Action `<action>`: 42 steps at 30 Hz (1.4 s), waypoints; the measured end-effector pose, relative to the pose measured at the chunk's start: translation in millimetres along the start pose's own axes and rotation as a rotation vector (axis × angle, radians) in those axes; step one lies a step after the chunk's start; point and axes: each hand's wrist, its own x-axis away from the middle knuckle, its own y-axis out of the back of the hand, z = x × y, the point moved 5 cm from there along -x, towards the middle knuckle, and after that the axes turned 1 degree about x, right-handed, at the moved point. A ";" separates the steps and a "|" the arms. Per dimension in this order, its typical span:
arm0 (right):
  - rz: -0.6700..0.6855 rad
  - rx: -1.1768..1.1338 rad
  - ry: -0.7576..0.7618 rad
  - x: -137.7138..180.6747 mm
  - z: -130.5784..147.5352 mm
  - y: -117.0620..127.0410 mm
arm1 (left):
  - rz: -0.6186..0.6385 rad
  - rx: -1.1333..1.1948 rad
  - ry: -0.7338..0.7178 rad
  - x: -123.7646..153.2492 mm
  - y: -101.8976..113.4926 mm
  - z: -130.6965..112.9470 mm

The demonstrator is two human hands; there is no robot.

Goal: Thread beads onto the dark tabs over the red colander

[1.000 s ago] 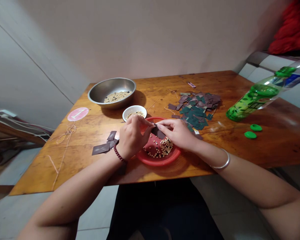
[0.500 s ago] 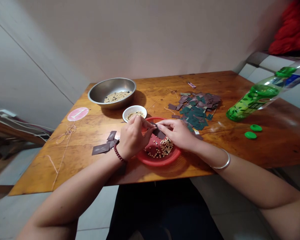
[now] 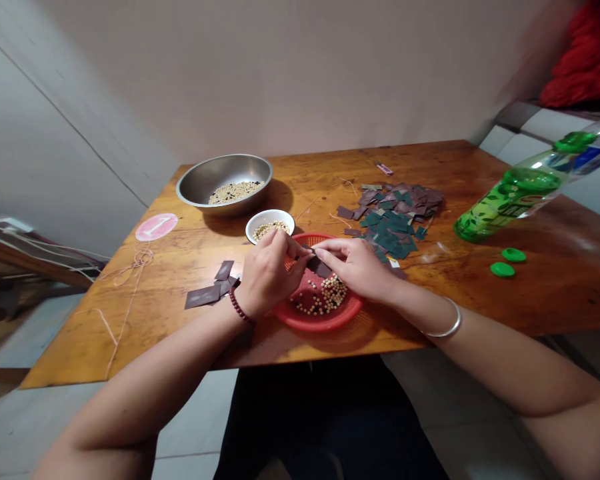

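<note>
Over a red plastic basket (image 3: 325,325), my left hand (image 3: 271,270) and my right hand (image 3: 356,265) meet, fingertips almost touching. Both pinch a small dark brown fabric piece (image 3: 320,267), which hangs between them. Loose pale and dark beads (image 3: 330,297) lie in the basket below. Just behind my left hand stands a white bowl (image 3: 291,220) of similar beads. Several dark fabric pieces (image 3: 205,297) lie on the table left of my left wrist. My fingertips partly cover how the piece is folded.
A steel basin (image 3: 195,193) with beads stands at the back left. Behind my right hand spreads a heap of green and brown fabric pieces (image 3: 390,230). A green bottle (image 3: 515,200) and green caps (image 3: 503,269) are to the right. Tangled string (image 3: 140,257) and a pink round tag (image 3: 156,227) lie left.
Both hands stay at the same spot over the basket, still pinching the fabric piece. Only a slight shift of the whole view and of the fingertips shows.
</note>
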 end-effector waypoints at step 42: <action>-0.107 -0.004 0.032 -9.5 -10.9 12.3 | 0.395 -0.406 0.352 -3.6 -12.8 92.2</action>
